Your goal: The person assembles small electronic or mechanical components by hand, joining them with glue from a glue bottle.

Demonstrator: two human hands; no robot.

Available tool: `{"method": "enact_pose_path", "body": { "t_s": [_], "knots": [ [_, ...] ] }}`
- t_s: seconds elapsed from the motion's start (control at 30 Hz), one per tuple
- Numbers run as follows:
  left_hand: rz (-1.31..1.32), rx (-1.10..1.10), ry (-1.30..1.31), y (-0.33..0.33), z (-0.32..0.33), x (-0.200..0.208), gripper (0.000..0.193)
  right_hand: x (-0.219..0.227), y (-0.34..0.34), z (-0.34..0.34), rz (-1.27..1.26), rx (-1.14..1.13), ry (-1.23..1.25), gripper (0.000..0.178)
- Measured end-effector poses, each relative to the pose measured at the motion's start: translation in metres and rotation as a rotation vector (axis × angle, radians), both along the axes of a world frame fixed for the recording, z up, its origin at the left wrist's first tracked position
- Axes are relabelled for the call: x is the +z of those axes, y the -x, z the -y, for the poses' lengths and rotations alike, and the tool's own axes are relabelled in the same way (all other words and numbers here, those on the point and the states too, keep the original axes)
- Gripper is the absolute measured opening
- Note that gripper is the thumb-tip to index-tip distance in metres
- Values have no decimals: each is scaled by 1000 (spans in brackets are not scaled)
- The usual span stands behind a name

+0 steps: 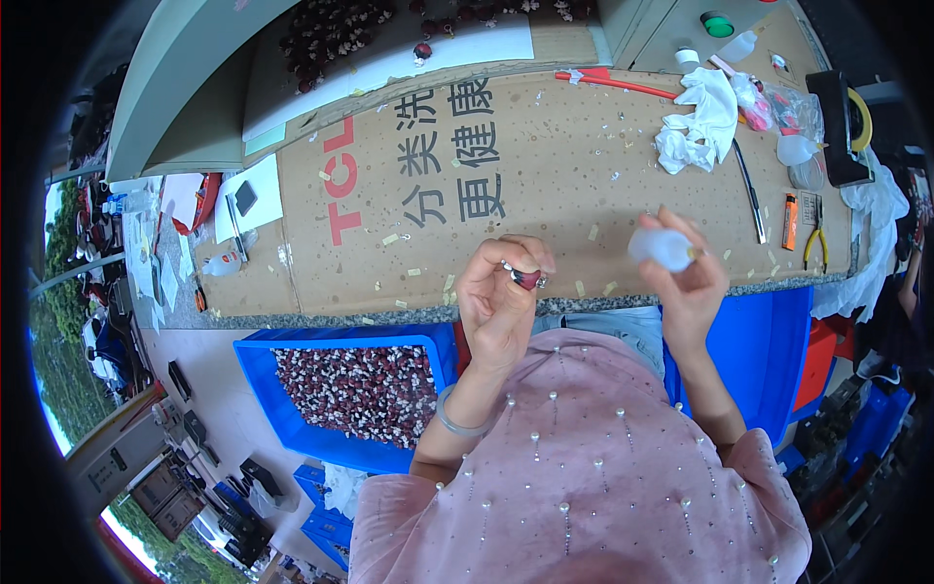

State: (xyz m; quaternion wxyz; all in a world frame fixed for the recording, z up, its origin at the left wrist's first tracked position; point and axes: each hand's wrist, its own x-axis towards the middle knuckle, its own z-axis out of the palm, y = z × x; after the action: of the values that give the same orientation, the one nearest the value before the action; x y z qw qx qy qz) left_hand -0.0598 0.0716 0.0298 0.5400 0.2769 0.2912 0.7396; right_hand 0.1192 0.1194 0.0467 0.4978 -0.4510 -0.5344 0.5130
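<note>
My left hand (pixel 494 313) is closed, pinching a small dark red and white figure-like piece (pixel 526 279) between thumb and fingers above the near edge of the workbench. My right hand (pixel 693 292) grips a translucent white squeeze bottle (pixel 658 249), slightly blurred and tilted. A gap separates the bottle from the small piece. Beneath both hands, brown cardboard (pixel 360 263) covers the bench, dotted with scraps of yellowish tape.
Left of my body, a blue bin (pixel 255 375) holds many similar pieces; another blue bin (pixel 739 360) is at the right. Crumpled white tissue (pixel 702 117), a pen (pixel 749 190), an orange lighter-like item (pixel 790 222) and yellow-handled pliers (pixel 817 243) lie right. More pieces (pixel 326 39) fill a shelf ahead.
</note>
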Motion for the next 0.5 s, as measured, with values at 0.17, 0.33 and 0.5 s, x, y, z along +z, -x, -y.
{"method": "enact_pose_path", "body": {
  "t_s": [0.17,0.33,0.5],
  "knots": [
    [69,-40,-22,0,1,2,18,-28,-7,-37,191,-88,-40,37],
    [101,-62,-28,0,3,9,16,-47,-10,-48,202,-113,-2,34],
    [45,-64,-31,0,5,18,14,-50,-12,-49,300,-89,-65,42]
  ]
}}
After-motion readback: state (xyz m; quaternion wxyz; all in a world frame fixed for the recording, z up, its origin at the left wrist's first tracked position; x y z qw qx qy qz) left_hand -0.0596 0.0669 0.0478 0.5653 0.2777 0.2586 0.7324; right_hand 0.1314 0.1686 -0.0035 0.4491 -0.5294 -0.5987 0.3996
